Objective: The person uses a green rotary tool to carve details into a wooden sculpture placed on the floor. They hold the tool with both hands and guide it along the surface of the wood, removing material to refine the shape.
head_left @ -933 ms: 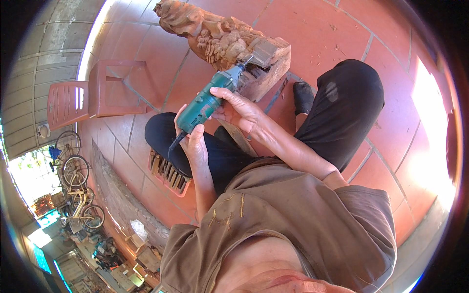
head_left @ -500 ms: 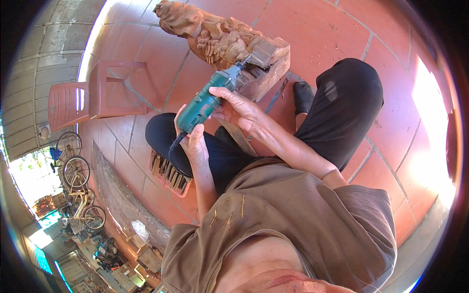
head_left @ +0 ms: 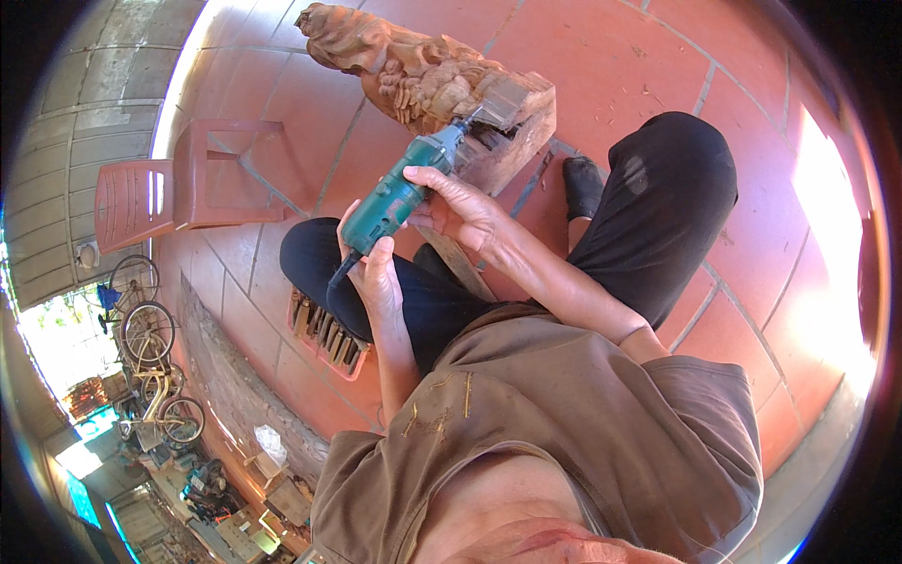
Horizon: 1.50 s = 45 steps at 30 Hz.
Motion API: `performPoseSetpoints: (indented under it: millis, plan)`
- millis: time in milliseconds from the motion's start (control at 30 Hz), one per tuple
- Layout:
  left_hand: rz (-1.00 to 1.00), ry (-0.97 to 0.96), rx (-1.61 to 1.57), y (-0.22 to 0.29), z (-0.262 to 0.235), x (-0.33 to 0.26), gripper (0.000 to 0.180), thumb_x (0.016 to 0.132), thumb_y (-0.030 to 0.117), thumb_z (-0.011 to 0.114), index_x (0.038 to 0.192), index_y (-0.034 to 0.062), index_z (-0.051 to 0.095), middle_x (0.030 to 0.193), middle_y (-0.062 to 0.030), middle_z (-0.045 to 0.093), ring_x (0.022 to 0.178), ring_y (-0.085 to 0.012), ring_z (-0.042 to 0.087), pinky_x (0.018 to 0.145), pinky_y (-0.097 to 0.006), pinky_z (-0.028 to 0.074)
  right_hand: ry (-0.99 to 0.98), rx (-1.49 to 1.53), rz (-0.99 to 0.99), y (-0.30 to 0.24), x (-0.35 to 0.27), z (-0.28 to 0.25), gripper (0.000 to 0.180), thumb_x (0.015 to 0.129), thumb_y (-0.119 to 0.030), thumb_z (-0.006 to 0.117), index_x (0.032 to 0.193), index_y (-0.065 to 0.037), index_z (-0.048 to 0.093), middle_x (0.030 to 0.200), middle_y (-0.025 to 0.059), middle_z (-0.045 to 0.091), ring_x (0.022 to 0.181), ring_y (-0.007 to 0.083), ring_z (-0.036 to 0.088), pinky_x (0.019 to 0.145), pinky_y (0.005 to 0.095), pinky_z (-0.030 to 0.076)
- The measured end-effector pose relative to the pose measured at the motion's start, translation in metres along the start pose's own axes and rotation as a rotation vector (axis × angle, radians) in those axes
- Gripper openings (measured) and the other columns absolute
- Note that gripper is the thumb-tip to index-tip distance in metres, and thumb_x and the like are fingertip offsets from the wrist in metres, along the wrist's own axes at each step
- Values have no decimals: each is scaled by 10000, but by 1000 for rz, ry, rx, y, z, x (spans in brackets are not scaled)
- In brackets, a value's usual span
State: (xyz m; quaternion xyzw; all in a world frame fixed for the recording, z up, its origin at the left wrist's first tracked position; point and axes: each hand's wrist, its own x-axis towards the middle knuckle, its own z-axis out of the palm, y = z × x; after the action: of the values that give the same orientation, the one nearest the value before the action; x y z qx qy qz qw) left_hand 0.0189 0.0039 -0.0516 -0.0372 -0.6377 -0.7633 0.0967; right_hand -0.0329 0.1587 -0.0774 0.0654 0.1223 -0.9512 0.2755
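Observation:
A green electric die grinder (head_left: 386, 209) is held at a slant between my two hands. My left hand (head_left: 378, 280) is closed round its rear end, near the black cord. Closer to the front, my right hand (head_left: 462, 209) grips the body with the thumb on top. The grey nose and thin bit point at the squared end of a carved wooden figure (head_left: 427, 83), which lies beyond my hands. The bit's tip is at or just above the wood; contact cannot be made out. Some fingers are hidden behind the grinder.
A pink basket of chisel-like tools (head_left: 349, 372) sits beside my left knee. To the left is a reddish plastic chair (head_left: 183, 218). Bicycles (head_left: 148, 331) and workshop clutter stand farther left. Wood chips lie on the red tile floor (head_left: 648, 56).

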Motion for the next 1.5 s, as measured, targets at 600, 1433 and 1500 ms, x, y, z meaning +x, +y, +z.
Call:
performPoseSetpoints:
  millis: [600, 1433, 1500]
  plan:
    - [6, -11, 6, 3, 0, -5, 665, 793, 150, 775, 1359, 9, 455, 1204, -100, 548, 1107, -205, 559, 1027, -367, 427, 2, -23, -8, 0, -11, 4, 352, 848, -266, 774, 1108, -124, 585, 1046, 35, 669, 949, 166, 673, 872, 347, 547]
    - [-12, -50, 2, 7, -3, -10, 668, 792, 146, 785, 1362, 12, 464, 1196, -105, 563, 1105, -204, 566, 1035, -376, 425, 20, -15, -8, 7, -18, 2, 366, 855, -277, 768, 1122, -121, 571, 1066, 46, 662, 963, 193, 675, 867, 379, 549]
    - [-16, -41, 9, 9, -1, -10, 666, 786, 149, 788, 1355, 12, 471, 1196, -106, 564, 1102, -204, 568, 1026, -377, 433, 18, -5, 2, 7, -18, 1, 369, 855, -281, 768, 1123, -122, 571, 1072, 43, 661, 969, 192, 672, 884, 374, 539]
